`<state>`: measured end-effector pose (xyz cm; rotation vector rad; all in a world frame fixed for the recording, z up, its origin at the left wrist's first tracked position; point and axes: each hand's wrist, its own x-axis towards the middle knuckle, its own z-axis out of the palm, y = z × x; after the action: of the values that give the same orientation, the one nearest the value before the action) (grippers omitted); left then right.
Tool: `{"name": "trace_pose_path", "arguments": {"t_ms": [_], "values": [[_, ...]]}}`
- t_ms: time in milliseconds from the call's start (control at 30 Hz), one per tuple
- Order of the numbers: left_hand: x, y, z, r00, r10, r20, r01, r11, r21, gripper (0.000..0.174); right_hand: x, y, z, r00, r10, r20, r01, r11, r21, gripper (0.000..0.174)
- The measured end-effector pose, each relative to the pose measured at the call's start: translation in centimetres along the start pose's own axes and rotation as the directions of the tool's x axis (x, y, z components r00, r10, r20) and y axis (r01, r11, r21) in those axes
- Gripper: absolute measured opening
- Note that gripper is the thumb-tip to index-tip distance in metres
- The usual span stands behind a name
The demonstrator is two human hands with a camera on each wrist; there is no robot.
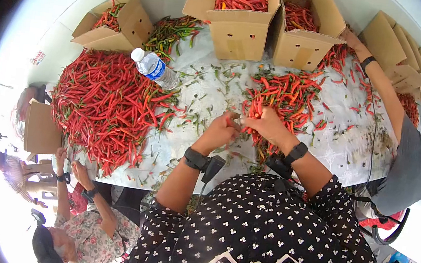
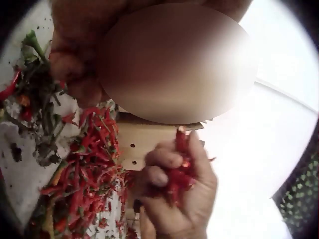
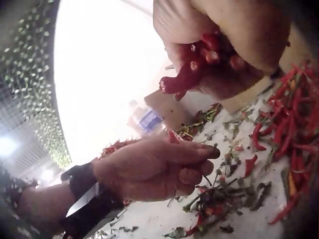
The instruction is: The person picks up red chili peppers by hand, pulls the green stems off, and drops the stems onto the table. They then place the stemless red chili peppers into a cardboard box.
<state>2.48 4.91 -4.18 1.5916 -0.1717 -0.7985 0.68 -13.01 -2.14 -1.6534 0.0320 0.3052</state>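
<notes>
My right hand [image 1: 270, 127] [image 2: 179, 191] grips a small bunch of red chillies [image 1: 256, 107] [image 2: 182, 174] [image 3: 199, 67], their blunt ends showing past the fingers. Just to its left, and apart from it, my left hand [image 1: 218, 132] [image 3: 154, 172] has its fingers curled and its thumb [image 3: 209, 152] against the index finger. A little red shows near its fingertips; whether they hold anything is unclear. A loose pile of chillies [image 1: 293, 97] [image 2: 92, 169] [image 3: 294, 134] lies beyond my right hand, with green stem scraps [image 1: 191, 116] [image 3: 224, 196] scattered on the table [image 1: 210, 92].
A big chilli heap [image 1: 106, 103] covers the left side, with a water bottle [image 1: 155, 69] at its edge. Cardboard boxes [image 1: 238, 35] [image 1: 305, 46] [image 1: 110, 27] of chillies stand at the back. One person [image 1: 93, 233] is at lower left; another's arm [image 1: 386, 92] reaches in from the right.
</notes>
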Motion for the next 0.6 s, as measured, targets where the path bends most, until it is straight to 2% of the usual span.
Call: {"name": "trace_pose_path", "arguments": {"t_ms": [33, 100, 167, 233, 300, 333, 400, 500, 600], "values": [[-0.5, 1.2, 0.6, 0.997, 0.071, 0.007, -0.071, 0.977, 0.2, 0.041, 0.2, 0.8, 0.4, 1.0, 0.004, 0.008, -0.004, 1.0, -0.014, 0.014], [-0.6, 1.9, 1.5, 0.994, 0.099, 0.038, -0.104, 0.982, 0.16, 0.045, 0.1, 1.1, 0.5, 0.997, 0.07, 0.035, -0.068, 0.996, -0.056, 0.012], [-0.9, 2.4, 1.7, 0.989, 0.127, 0.07, -0.135, 0.983, 0.122, 0.048, 0.0, 0.4, 0.5, 0.998, 0.053, 0.046, -0.051, 0.997, -0.052, 0.011], [-1.1, 2.8, 1.9, 0.985, 0.164, 0.051, -0.17, 0.97, 0.175, 0.055, -0.1, 0.6, 0.2, 0.998, 0.037, 0.05, -0.035, 0.998, -0.047, 0.011], [-1.4, 3.5, 1.8, 0.99, 0.131, 0.044, -0.136, 0.977, 0.161, 0.058, -0.2, 1.0, -0.3, 0.999, 0.045, 0.006, -0.045, 0.963, 0.266, 0.013], [-1.5, 3.7, 1.7, 0.995, 0.097, 0.032, -0.101, 0.984, 0.147, 0.061, -0.3, 1.0, -0.3, 0.999, 0.045, 0.005, -0.045, 0.963, 0.267, 0.013], [-1.4, 3.7, 1.5, 0.994, 0.099, 0.038, -0.103, 0.981, 0.163, 0.063, -0.7, 1.0, -0.2, 0.996, 0.09, 0.001, -0.08, 0.877, 0.474, 0.017], [-1.5, 3.8, 1.5, 0.993, 0.107, 0.046, -0.114, 0.973, 0.201, 0.066, -0.7, 1.2, -0.3, 0.991, 0.13, 0.016, -0.126, 0.909, 0.397, 0.018], [-1.6, 4.0, 1.1, 0.992, 0.105, 0.064, -0.117, 0.966, 0.229, 0.066, -0.8, 0.5, -0.3, 0.993, 0.118, 0.006, -0.11, 0.902, 0.417, 0.014]]}}
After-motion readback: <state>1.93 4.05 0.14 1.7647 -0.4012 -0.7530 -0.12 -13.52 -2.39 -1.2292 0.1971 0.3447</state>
